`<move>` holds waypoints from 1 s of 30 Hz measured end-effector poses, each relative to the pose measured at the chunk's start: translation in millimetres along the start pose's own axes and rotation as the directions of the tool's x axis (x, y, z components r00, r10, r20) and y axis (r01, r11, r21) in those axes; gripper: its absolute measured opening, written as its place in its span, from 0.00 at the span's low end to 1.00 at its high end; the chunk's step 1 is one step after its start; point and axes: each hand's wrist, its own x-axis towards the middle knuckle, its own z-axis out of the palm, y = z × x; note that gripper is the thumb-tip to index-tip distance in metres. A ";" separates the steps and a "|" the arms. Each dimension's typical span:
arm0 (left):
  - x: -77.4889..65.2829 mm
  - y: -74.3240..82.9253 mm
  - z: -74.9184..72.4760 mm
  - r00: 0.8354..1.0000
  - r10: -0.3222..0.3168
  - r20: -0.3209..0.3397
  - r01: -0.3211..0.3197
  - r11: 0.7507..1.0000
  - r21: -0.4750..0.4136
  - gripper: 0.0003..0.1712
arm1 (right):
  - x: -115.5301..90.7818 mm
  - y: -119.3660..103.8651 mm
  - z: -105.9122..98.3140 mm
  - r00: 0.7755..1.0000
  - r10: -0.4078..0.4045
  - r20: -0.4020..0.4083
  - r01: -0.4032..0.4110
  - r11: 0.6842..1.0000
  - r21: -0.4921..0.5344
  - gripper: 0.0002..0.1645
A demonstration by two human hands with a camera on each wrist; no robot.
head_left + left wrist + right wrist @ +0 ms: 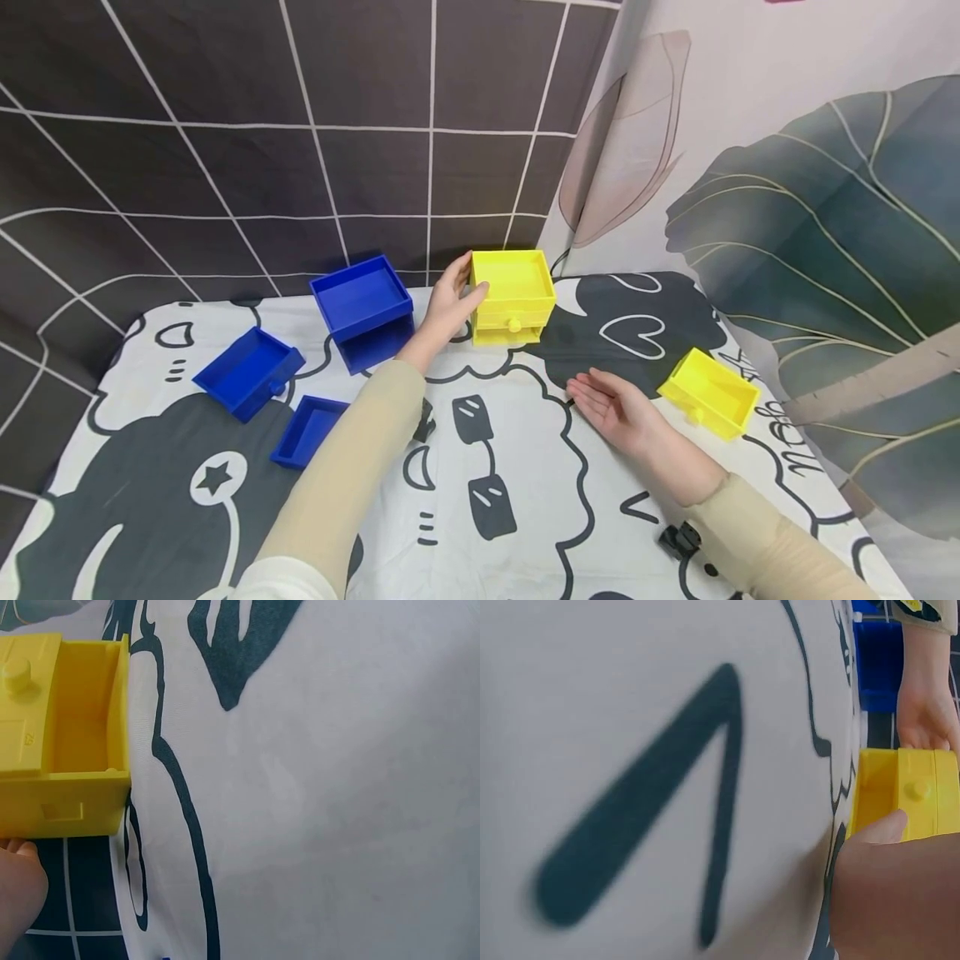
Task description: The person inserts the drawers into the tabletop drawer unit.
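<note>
In the head view my left hand [452, 302] holds the left side of a small yellow drawer cabinet [513, 279], its thumb over the upper edge. A knobbed drawer [22, 705] sits in the cabinet's upper slot; the slot below it gapes. My right hand [617, 410] hovers over the cloth with palm turned inward, fingers loosely extended and nothing in them. Right of that hand lies a loose yellow drawer [711, 393], knob toward me. The right wrist view shows the cabinet [919, 776] beyond my right thumb, with the left hand [924, 712] against its side.
A blue cabinet [367, 304] with an open slot stands left of the yellow one. Two loose blue drawers, one larger [251, 372] and one smaller [309, 432], lie nearer me on the patterned cloth [525, 467]. A dark gridded curtain [360, 167] hangs behind.
</note>
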 end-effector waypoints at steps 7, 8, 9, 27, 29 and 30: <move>0.3 -0.6 0.2 1.000 0.000 -0.006 0.000 1.000 -0.005 0.40 | -12.1 -1.8 -22.6 1.000 0.012 -0.010 -0.011 0.999 0.042 0.21; 0.3 -0.5 0.2 1.000 -0.001 -0.006 0.001 1.000 -0.006 0.40 | -13.6 -1.9 -25.4 1.000 0.012 -0.015 -0.011 0.999 0.043 0.21; 0.5 -0.4 0.2 1.000 -0.002 -0.006 0.002 1.000 -0.006 0.39 | -14.9 -2.1 -28.1 1.000 0.013 -0.022 -0.012 0.999 0.044 0.22; -1.6 2.8 1.0 1.000 -0.008 -0.018 0.007 1.000 -0.017 0.39 | -47.1 -2.0 -68.4 0.996 0.036 -0.077 -0.028 0.994 0.106 0.21; -1.6 2.7 1.2 1.000 -0.007 -0.017 0.006 1.000 -0.022 0.39 | -50.7 -2.4 -73.3 0.997 0.030 -0.065 -0.023 0.994 0.105 0.21; -1.6 2.7 1.4 1.000 -0.006 -0.017 0.006 1.000 -0.024 0.39 | -52.5 -2.6 -75.6 0.998 0.025 -0.059 -0.019 0.995 0.102 0.21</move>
